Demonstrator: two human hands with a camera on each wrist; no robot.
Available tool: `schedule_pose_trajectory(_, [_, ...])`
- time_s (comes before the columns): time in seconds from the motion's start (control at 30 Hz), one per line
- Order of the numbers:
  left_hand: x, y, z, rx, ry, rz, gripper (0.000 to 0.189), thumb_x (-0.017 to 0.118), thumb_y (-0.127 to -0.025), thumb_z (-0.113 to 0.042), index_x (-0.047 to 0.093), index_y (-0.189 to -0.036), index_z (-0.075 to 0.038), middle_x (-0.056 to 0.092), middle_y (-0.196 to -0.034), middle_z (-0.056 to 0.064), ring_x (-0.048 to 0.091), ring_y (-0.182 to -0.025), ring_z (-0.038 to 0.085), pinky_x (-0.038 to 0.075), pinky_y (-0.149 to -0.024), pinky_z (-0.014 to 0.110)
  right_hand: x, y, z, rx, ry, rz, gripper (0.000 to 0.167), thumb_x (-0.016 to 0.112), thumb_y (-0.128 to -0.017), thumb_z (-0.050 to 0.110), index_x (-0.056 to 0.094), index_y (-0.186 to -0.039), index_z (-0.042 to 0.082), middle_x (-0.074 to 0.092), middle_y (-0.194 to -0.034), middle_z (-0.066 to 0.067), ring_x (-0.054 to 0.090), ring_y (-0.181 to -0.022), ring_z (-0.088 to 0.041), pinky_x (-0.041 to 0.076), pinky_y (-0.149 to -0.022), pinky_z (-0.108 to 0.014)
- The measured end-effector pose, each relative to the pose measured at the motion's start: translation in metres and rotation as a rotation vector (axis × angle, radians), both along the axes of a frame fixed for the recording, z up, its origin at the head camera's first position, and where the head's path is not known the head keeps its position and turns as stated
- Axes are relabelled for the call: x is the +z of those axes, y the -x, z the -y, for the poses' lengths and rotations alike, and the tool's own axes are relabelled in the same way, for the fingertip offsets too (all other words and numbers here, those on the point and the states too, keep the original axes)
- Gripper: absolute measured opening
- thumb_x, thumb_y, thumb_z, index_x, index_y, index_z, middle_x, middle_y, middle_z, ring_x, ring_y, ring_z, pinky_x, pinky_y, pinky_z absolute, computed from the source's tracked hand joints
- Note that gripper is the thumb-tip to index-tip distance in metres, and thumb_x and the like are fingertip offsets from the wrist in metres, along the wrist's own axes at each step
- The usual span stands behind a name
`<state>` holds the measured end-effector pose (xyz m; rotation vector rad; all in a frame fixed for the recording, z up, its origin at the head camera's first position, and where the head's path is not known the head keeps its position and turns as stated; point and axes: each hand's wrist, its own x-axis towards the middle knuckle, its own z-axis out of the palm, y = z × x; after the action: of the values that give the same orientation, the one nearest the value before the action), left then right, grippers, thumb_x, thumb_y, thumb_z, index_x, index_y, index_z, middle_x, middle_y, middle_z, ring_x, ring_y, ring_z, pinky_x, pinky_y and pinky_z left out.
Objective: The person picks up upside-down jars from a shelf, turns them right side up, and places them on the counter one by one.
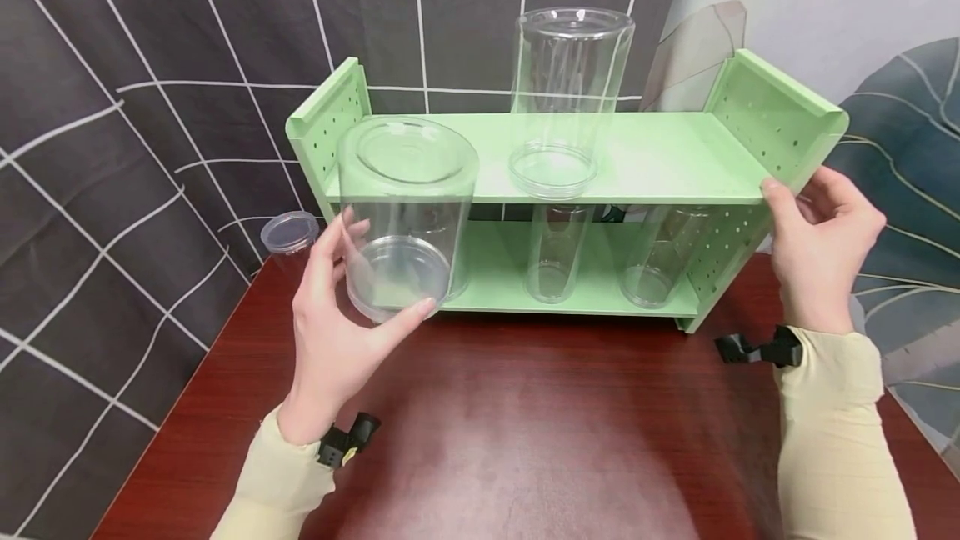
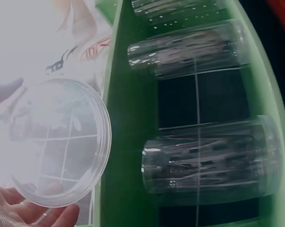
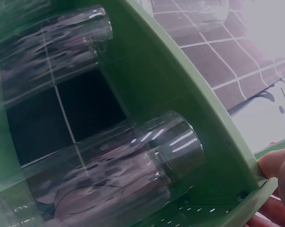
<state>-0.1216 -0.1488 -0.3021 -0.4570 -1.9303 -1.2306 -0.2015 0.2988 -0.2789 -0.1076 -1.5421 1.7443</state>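
Observation:
My left hand (image 1: 333, 315) grips a large clear plastic jar (image 1: 408, 190) low on its side, thumb in front and fingers on the left. The jar is held in front of the left part of a light green two-tier rack (image 1: 660, 157), overlapping its upper shelf. In the left wrist view the jar's round end (image 2: 62, 142) faces the camera, beside the rack's edge. At the rack's right end my right hand (image 1: 828, 232) holds the side panel, thumb on its front edge and fingers behind. The right wrist view shows that hand partly cut off at the edge.
Another clear jar (image 1: 570, 90) stands on the upper shelf. Clear jars, among them one mid-shelf (image 1: 555, 261) and one at the right (image 1: 656, 265), stand below. A small jar with a grey lid (image 1: 291, 232) is left of the rack on the red-brown table (image 1: 510, 440). A tiled-pattern cloth (image 1: 247, 15) hangs behind.

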Motion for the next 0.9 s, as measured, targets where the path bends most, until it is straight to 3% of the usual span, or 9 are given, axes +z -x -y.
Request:
schedule_pose_trajectory(0.17, [-0.009,-0.005,0.002,-0.044,0.002,-0.032,0.096,0.094,-0.060,-0.017,0.051,-0.143,0.001,0.063,-0.133,0.011,0.057,-0.122,0.027,0.044,-0.102,0.032,0.002,-0.002,0.000,-0.014,-0.038,0.011,0.037,0.078,-0.083,-0.004,0.075,-0.119,0.005,0.072,-0.111,-0.011,0.071,-0.093,-0.014,0.055,-0.086,-0.019])
schedule_pose_trajectory(0.27, [-0.012,-0.008,0.003,-0.051,0.015,-0.019,0.092,0.094,-0.059,-0.018,0.053,-0.138,0.003,0.063,-0.132,0.008,0.057,-0.121,0.027,0.043,-0.103,0.032,0.008,-0.013,0.015,-0.136,-0.183,0.022,0.044,0.074,-0.086,-0.001,0.069,-0.128,0.011,0.066,-0.124,-0.005,0.065,-0.108,-0.014,0.050,-0.096,-0.020])
schedule_pose_trajectory(0.33, [-0.015,-0.009,0.003,-0.062,0.043,0.002,0.090,0.094,-0.059,-0.020,0.054,-0.137,0.001,0.063,-0.131,0.006,0.059,-0.118,0.025,0.044,-0.101,0.031,0.010,-0.024,0.033,-0.231,-0.291,-0.074,0.046,0.074,-0.085,0.003,0.066,-0.130,0.011,0.059,-0.131,-0.005,0.057,-0.121,-0.017,0.046,-0.103,-0.025])
schedule_pose_trajectory(0.43, [-0.021,-0.010,0.000,-0.097,0.109,0.048,0.090,0.095,-0.059,-0.025,0.054,-0.136,-0.003,0.063,-0.132,0.001,0.059,-0.114,0.021,0.045,-0.098,0.030,0.007,-0.041,0.069,-0.291,-0.417,-0.350,0.045,0.082,-0.079,0.015,0.067,-0.117,-0.001,0.058,-0.130,-0.012,0.051,-0.125,-0.029,0.043,-0.108,-0.037])
schedule_pose_trajectory(0.53, [-0.027,-0.010,-0.007,-0.132,0.184,0.093,0.092,0.096,-0.060,-0.030,0.053,-0.138,-0.008,0.061,-0.133,-0.002,0.058,-0.113,0.020,0.046,-0.095,0.033,0.000,-0.059,0.102,-0.152,-0.577,-0.563,0.059,0.088,-0.077,0.035,0.068,-0.107,-0.012,0.065,-0.118,-0.025,0.056,-0.118,-0.041,0.044,-0.107,-0.046])
schedule_pose_trajectory(0.6, [-0.030,-0.011,-0.013,-0.156,0.218,0.128,0.095,0.097,-0.059,-0.034,0.052,-0.140,-0.012,0.059,-0.133,-0.003,0.057,-0.112,0.018,0.049,-0.093,0.035,-0.006,-0.070,0.119,0.001,-0.765,-0.592,0.063,0.083,-0.084,0.044,0.068,-0.111,-0.011,0.065,-0.120,-0.027,0.057,-0.118,-0.043,0.042,-0.108,-0.047])
schedule_pose_trajectory(0.7, [-0.035,-0.012,-0.023,-0.196,0.264,0.157,0.097,0.097,-0.059,-0.038,0.050,-0.141,-0.015,0.059,-0.132,-0.002,0.057,-0.113,0.018,0.052,-0.092,0.041,-0.023,-0.082,0.136,0.298,-1.012,-0.536,0.066,0.081,-0.086,0.042,0.064,-0.126,-0.008,0.059,-0.135,-0.025,0.051,-0.129,-0.042,0.036,-0.114,-0.049])
schedule_pose_trajectory(0.77, [-0.037,-0.012,-0.028,-0.212,0.295,0.157,0.098,0.097,-0.059,-0.040,0.050,-0.141,-0.014,0.059,-0.132,-0.001,0.058,-0.113,0.019,0.052,-0.092,0.042,-0.038,-0.086,0.145,0.433,-1.139,-0.461,0.078,0.086,-0.081,0.039,0.057,-0.138,-0.005,0.051,-0.146,-0.022,0.044,-0.137,-0.040,0.030,-0.118,-0.049])
schedule_pose_trajectory(0.9, [-0.042,-0.012,-0.034,-0.203,0.347,0.118,0.095,0.095,-0.061,-0.042,0.053,-0.139,-0.010,0.059,-0.135,0.001,0.057,-0.118,0.020,0.050,-0.099,0.039,-0.065,-0.087,0.154,0.473,-1.271,-0.325,0.104,0.096,-0.065,0.033,0.046,-0.151,0.002,0.043,-0.155,-0.014,0.040,-0.142,-0.035,0.025,-0.120,-0.047])
